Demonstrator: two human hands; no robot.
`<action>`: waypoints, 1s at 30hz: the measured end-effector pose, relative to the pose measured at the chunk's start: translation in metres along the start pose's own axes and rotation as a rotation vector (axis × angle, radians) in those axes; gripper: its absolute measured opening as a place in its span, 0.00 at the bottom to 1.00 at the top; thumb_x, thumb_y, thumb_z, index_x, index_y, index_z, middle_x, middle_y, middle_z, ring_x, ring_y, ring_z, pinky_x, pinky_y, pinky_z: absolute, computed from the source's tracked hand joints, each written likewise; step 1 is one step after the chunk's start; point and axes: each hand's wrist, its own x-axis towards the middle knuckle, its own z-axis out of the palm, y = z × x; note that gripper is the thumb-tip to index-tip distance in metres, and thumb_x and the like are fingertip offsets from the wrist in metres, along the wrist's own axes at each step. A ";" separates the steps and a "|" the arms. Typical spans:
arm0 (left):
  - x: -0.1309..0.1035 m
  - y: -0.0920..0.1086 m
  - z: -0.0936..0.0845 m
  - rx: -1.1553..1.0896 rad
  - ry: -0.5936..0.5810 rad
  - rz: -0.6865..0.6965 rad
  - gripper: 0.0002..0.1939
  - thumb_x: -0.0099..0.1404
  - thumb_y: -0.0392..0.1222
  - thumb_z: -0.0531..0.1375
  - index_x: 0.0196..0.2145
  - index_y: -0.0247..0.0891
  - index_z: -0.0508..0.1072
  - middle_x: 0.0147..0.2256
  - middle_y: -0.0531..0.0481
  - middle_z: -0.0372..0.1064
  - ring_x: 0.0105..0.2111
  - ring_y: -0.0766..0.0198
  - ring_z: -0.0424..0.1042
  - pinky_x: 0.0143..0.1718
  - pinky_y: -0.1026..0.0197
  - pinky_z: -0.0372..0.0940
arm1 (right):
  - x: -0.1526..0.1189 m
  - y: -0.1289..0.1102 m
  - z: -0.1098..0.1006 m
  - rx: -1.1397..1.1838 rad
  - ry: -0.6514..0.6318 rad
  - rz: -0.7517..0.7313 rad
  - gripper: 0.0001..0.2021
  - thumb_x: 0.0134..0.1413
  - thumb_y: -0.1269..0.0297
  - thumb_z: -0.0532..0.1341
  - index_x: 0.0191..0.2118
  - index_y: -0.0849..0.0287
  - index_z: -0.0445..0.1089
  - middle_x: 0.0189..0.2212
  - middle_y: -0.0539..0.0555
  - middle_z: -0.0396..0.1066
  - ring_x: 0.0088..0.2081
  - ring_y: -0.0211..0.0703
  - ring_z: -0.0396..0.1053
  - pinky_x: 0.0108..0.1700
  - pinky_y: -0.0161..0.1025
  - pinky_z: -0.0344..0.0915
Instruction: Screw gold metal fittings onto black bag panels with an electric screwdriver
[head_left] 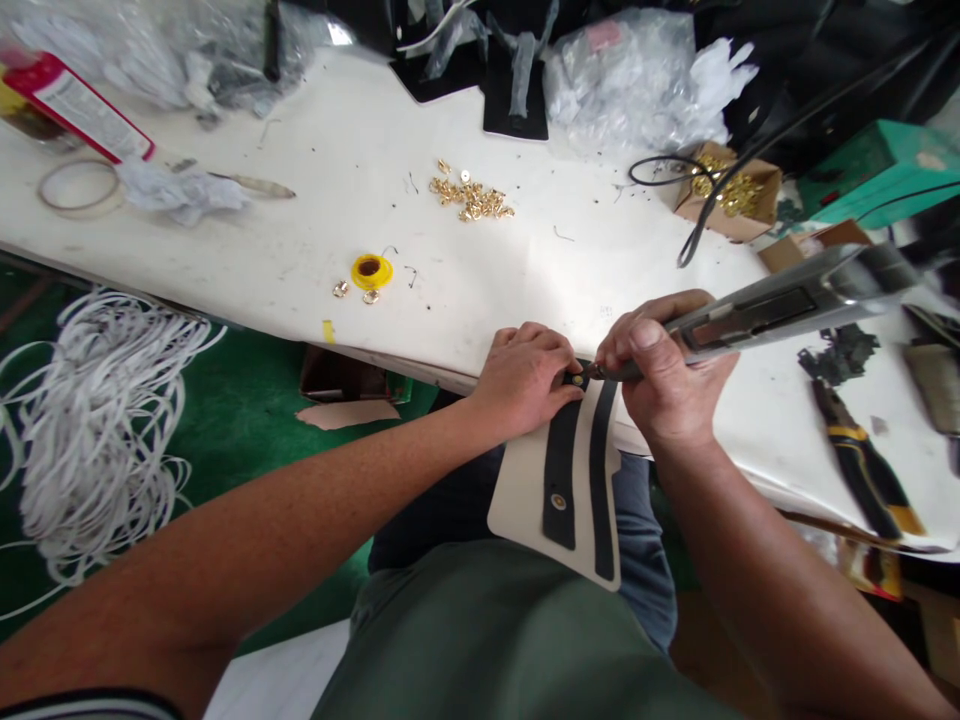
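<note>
A cream leather panel with two black straps lies over the table's near edge and my lap. A small brass fitting sits at the top of one strap. My left hand presses down on the panel next to that fitting, fingers curled. My right hand grips a long metal hand tool, whose tip meets the fitting. A second round fitting shows lower on the left strap.
On the white table lie a pile of gold fittings, a yellow ring, black-and-yellow pliers, a cardboard box of gold parts, plastic bags and a red-and-white box. White cords are heaped on the green floor.
</note>
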 end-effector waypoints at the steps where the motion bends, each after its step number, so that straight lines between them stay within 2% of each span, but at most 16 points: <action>1: 0.000 0.000 0.000 -0.003 -0.001 -0.001 0.11 0.65 0.48 0.70 0.43 0.45 0.79 0.51 0.51 0.77 0.56 0.50 0.67 0.54 0.44 0.57 | 0.000 -0.002 0.001 0.017 0.016 -0.012 0.17 0.55 0.49 0.73 0.32 0.54 0.67 0.21 0.43 0.65 0.19 0.37 0.66 0.21 0.37 0.67; 4: 0.000 0.000 0.000 -0.006 0.003 0.001 0.11 0.65 0.48 0.70 0.43 0.44 0.79 0.51 0.50 0.77 0.56 0.50 0.67 0.54 0.44 0.57 | 0.001 -0.008 0.002 0.073 0.066 -0.056 0.17 0.55 0.50 0.73 0.32 0.54 0.67 0.20 0.43 0.63 0.18 0.37 0.64 0.20 0.37 0.66; 7: 0.000 -0.001 -0.001 -0.005 0.002 0.000 0.11 0.65 0.48 0.71 0.43 0.44 0.78 0.51 0.51 0.77 0.56 0.50 0.67 0.54 0.45 0.57 | 0.001 -0.010 0.004 0.084 0.061 -0.040 0.18 0.54 0.50 0.73 0.32 0.54 0.67 0.20 0.42 0.63 0.18 0.37 0.64 0.19 0.37 0.66; 16: 0.000 0.001 -0.001 0.000 -0.005 -0.004 0.10 0.65 0.47 0.70 0.43 0.45 0.78 0.51 0.52 0.77 0.57 0.50 0.67 0.54 0.45 0.57 | -0.003 -0.002 0.003 0.017 0.040 0.002 0.19 0.55 0.46 0.72 0.34 0.53 0.66 0.20 0.43 0.65 0.18 0.38 0.65 0.21 0.38 0.67; 21: 0.000 0.000 0.000 0.012 -0.001 0.001 0.10 0.65 0.47 0.70 0.43 0.45 0.78 0.51 0.52 0.77 0.56 0.50 0.67 0.53 0.45 0.57 | -0.003 -0.001 0.004 0.006 0.055 0.006 0.19 0.55 0.47 0.72 0.34 0.54 0.66 0.19 0.42 0.64 0.18 0.37 0.65 0.20 0.37 0.67; 30: 0.000 0.004 -0.003 0.025 -0.006 -0.006 0.08 0.65 0.47 0.68 0.41 0.45 0.78 0.50 0.51 0.77 0.56 0.49 0.66 0.53 0.44 0.57 | -0.003 -0.001 0.002 0.012 -0.011 0.010 0.18 0.53 0.49 0.74 0.32 0.53 0.67 0.22 0.45 0.65 0.21 0.39 0.66 0.21 0.38 0.67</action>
